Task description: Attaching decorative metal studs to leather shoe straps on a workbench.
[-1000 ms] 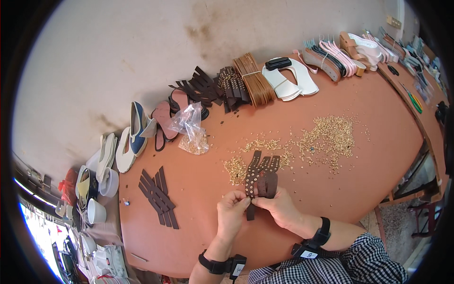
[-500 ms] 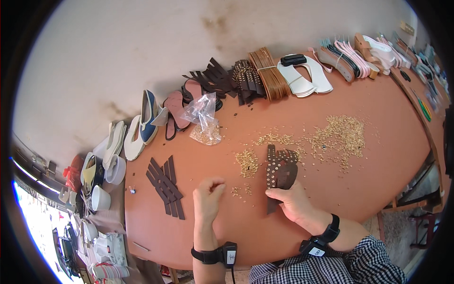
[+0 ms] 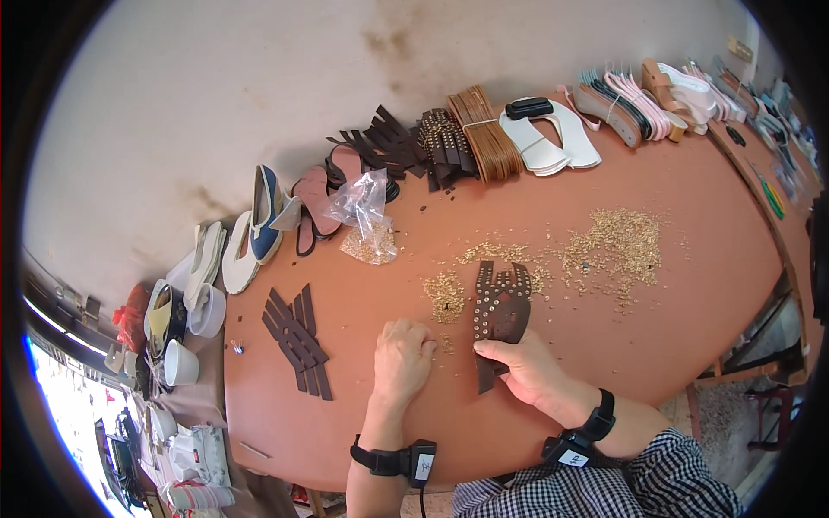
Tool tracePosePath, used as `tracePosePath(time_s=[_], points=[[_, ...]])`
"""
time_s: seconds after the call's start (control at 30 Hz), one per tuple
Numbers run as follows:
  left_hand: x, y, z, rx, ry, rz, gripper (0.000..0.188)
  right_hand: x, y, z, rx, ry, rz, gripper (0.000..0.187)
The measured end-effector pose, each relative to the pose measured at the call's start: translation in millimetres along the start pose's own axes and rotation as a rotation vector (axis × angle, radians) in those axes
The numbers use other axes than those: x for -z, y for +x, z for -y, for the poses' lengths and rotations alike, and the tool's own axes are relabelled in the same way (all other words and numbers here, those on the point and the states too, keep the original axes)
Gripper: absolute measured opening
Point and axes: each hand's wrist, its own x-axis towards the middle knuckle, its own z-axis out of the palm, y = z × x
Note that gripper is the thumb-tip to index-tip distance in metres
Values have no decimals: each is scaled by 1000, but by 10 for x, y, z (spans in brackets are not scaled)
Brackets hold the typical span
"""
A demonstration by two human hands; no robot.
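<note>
In my right hand [image 3: 528,367] is a dark brown shoe upper [image 3: 484,324] with cut strips, gripped between thumb and fingers. Rows of gold studs run along its left and upper parts. My left hand [image 3: 403,358] rests low over the table, its fingers curled closed beside a few loose gold studs [image 3: 447,344]. What its fingertips hold, if anything, is hidden. Just beyond lies a small heap of gold studs [image 3: 445,293]. Left of that hand, several dark brown cut strap pieces [image 3: 296,338] lie stacked crosswise without studs.
A wide spread of gold studs [image 3: 617,246] covers the right side of the brown table [image 3: 345,449]. Near the back sits a clear plastic bag [image 3: 370,237] of studs. Along the wall stand studded uppers [image 3: 445,142], a tan strip bundle [image 3: 485,134], white soles [image 3: 561,142] and several shoes.
My left hand has moved right and turned downward, closer to the loose studs. The shoe upper has shifted slightly left in my right hand, its strips now more spread at the top.
</note>
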Motion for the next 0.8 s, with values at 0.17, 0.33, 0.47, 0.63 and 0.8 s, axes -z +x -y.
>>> tracePosePath(time_s=[0.17,0.33,0.47,0.63,0.8], points=[[6,8,1,-74,104,-91,6,42,-10,36,-80,156,50,14],[21,-57,12,242,-689,-359,5,45,18,15,-5,24,54,17],[49,-95,-97,300,-1072,-367,9,7,22,28,98,-9,7,12],[54,-185,-377,290,-1141,-258,9,-51,10,50,129,-7,-67,9],[-26,-202,-425,160,-1142,-146,9,-54,-1,57,136,-26,-81,8]])
